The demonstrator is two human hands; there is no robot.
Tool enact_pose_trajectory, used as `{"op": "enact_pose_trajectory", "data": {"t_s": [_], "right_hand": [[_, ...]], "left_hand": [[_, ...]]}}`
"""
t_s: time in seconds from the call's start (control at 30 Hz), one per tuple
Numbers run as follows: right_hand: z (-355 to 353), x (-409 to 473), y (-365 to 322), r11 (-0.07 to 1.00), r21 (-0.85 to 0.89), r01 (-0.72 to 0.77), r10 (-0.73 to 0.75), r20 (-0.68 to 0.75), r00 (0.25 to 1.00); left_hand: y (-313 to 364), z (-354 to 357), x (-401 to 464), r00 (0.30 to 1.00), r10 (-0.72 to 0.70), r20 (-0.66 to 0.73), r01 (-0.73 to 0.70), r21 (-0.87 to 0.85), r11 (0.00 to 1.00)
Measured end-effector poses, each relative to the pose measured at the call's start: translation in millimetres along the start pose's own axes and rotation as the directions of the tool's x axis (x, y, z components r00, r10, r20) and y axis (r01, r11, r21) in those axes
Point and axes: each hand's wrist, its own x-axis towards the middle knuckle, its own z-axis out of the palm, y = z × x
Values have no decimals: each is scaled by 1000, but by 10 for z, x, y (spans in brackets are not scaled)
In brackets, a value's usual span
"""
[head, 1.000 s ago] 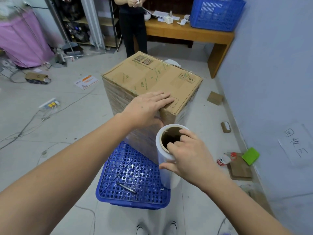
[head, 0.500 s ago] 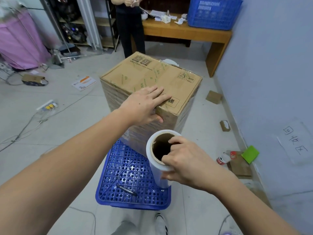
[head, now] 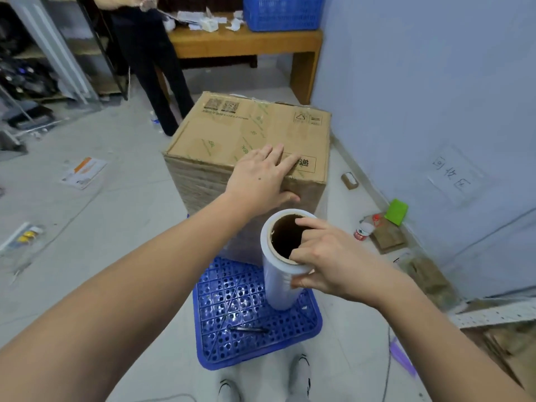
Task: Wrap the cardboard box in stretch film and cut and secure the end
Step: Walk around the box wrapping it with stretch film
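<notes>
Bracing cardboard box under flat, spread left hand so it stays put; right hand fingers hook stretch-film roll core, likely for tension.

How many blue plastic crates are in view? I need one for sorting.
2: one perforated blue plastic crate upside down on the floor under the cardboard box; one blue plastic basket on the wooden table. Others may be hidden.

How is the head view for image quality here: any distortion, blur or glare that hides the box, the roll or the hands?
Head view: wide-angle bending stretches both forearms at the lower edges; light is soft and even, no glare; the left hand on the cardboard box and the right hand gripping the stretch film roll are fairly sharp; floor clutter at the left edge is smeared.
</notes>
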Motion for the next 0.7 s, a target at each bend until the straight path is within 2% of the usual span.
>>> {"op": "enact_pose_trajectory", "data": {"t_s": [0.13,0.27,0.43,0.53,0.6,0.7], "right_hand": [[24,14,-139,994,-3,-109,109,0,994],[26,73,-282,976,-105,-189,194,41,980],[85,230,-515,876,-206,-436,446,4,895],[141,357,-506,814,-128,-567,558,-100,824],[203,367,-434,810,-97,-578,544,-240,804],[265,331,-364,823,-127,-553,489,-337,805]], "left_hand": [[-10,23,-33,1000,10,-28,-11,-34,999],[-38,12,-33,999,25,-25,-27,-73,997],[-213,-140,5,989,131,67,-115,-200,973],[-475,-270,-36,975,190,117,-147,-305,941],[-738,-297,-88,971,204,127,-168,-245,955],[-1150,-254,-199,975,151,163,-128,-142,981]]}}
